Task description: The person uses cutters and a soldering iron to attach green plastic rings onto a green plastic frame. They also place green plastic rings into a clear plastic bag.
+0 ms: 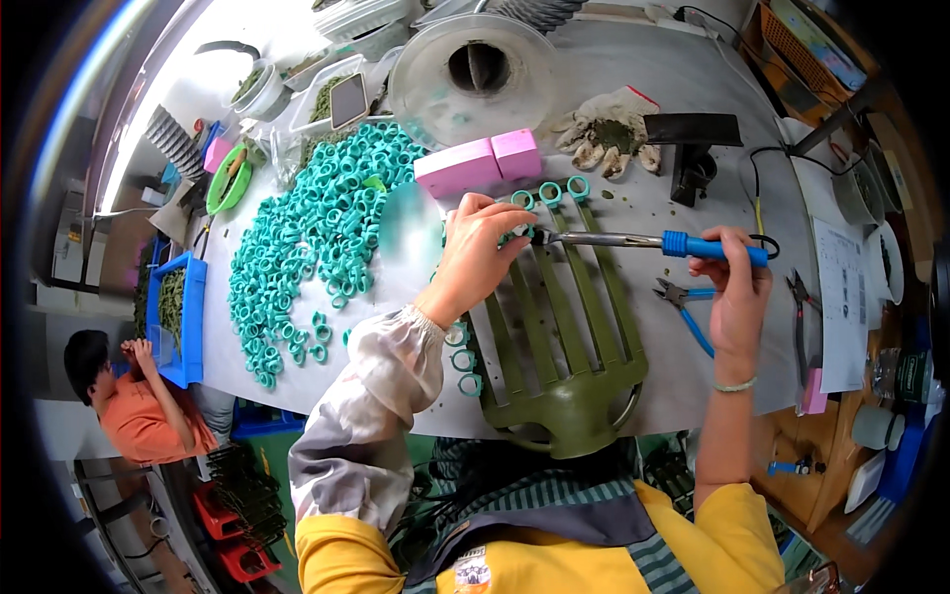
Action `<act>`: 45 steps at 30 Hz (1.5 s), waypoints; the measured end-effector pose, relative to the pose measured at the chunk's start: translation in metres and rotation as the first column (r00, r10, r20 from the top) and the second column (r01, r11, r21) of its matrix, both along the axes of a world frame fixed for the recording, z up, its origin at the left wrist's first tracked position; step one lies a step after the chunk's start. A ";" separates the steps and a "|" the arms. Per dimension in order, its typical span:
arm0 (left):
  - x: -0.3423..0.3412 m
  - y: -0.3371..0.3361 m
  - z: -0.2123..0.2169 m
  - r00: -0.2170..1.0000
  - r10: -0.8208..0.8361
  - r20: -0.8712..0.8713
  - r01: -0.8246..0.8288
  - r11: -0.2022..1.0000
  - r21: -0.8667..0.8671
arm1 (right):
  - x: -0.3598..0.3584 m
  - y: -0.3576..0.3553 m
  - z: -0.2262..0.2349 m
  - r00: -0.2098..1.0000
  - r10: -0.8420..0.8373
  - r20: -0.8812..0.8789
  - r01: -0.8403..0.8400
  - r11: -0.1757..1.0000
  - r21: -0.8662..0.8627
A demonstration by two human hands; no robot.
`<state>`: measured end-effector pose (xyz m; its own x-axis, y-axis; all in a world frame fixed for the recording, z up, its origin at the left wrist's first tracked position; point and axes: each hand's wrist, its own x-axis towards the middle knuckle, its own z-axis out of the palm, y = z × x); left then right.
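My right hand (735, 282) is closed around the blue handle of a soldering iron (606, 239). Its metal shaft points left, with the tip close to the fingers of my left hand (473, 252). Those fingers are bent in a pinch on a small teal ring (515, 234), partly hidden by them. Beneath lies an olive-green wax frame (569, 401) with several long prongs. Teal rings (550, 193) sit at the far prong ends, and more (463, 359) run along its left side. Pink blocks (457, 169) stand beyond my left hand.
A large heap of teal rings (317, 223) covers the left of the table. Blue-handled cutters (693, 307) and pliers (800, 322) lie right. Farther back are a stained glove (611, 134), a black stand (693, 148) and a translucent round cover (430, 74). Another person (148, 411) sits at left.
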<state>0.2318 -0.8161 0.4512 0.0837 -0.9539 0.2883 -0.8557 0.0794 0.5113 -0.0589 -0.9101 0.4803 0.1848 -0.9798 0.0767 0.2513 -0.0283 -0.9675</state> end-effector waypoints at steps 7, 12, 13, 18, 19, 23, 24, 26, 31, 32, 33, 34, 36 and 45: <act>0.013 0.001 -0.007 0.999 -0.022 0.033 0.024 0.999 -0.049 | -0.005 0.001 0.004 0.996 -0.061 -0.067 0.056 0.996 -0.075; 0.011 0.006 0.009 0.996 -0.088 0.003 0.088 0.990 -0.112 | -0.034 0.000 0.008 0.989 -0.118 -0.084 0.116 0.993 -0.035; 0.019 0.010 0.018 0.989 -0.112 -0.098 0.096 0.983 -0.156 | -0.037 0.000 0.007 0.987 -0.126 -0.100 0.124 0.992 -0.033; 0.135 0.134 0.046 0.801 0.597 0.037 -0.594 0.787 0.166 | -0.039 0.005 0.010 0.994 -0.070 -0.086 0.068 0.997 -0.026; 0.157 0.163 0.039 0.796 0.591 0.133 -0.605 0.763 0.229 | -0.044 0.007 0.017 0.993 -0.079 -0.085 0.076 0.996 -0.041; 0.160 0.231 0.002 0.624 0.686 0.374 -0.778 0.590 0.216 | -0.041 0.007 0.009 0.994 -0.055 -0.090 0.053 0.998 -0.029; 0.160 0.243 -0.013 0.585 0.647 0.488 -0.766 0.639 0.071 | -0.039 0.009 0.011 0.995 -0.048 -0.086 0.046 0.999 -0.029; 0.143 0.234 -0.022 0.603 0.626 0.495 -0.734 0.678 0.037 | -0.039 0.011 0.015 0.993 -0.057 -0.104 0.053 0.998 -0.046; 0.132 0.221 -0.016 0.722 0.691 -0.003 -0.687 0.718 0.115 | -0.039 0.016 0.019 0.990 -0.079 -0.115 0.074 0.996 -0.049; 0.131 0.219 -0.011 0.726 0.687 -0.007 -0.682 0.722 0.115 | -0.039 0.017 0.020 0.990 -0.097 -0.106 0.092 0.995 -0.047; 0.131 0.217 -0.007 0.696 0.655 -0.294 -0.631 0.754 0.185 | -0.040 0.018 0.021 0.989 -0.105 -0.109 0.100 0.994 -0.050; 0.131 0.216 -0.003 0.592 0.584 -0.555 -0.562 0.793 0.235 | -0.041 0.018 0.022 0.990 -0.099 -0.104 0.095 0.995 -0.044; 0.123 0.203 0.016 0.497 0.631 -0.596 -0.505 0.769 0.392 | -0.045 0.016 0.024 0.986 -0.123 -0.113 0.118 0.992 -0.047; 0.011 0.064 0.059 0.886 0.057 -0.460 -0.008 0.994 0.107 | -0.044 0.002 0.015 0.990 -0.134 -0.050 0.131 0.990 -0.046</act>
<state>0.2432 -0.7518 0.5102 0.2156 -0.9699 0.1135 -0.5219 -0.0163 0.8529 -0.1033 -0.9077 0.4950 0.0585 -0.9920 0.1118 0.1909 -0.0988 -0.9766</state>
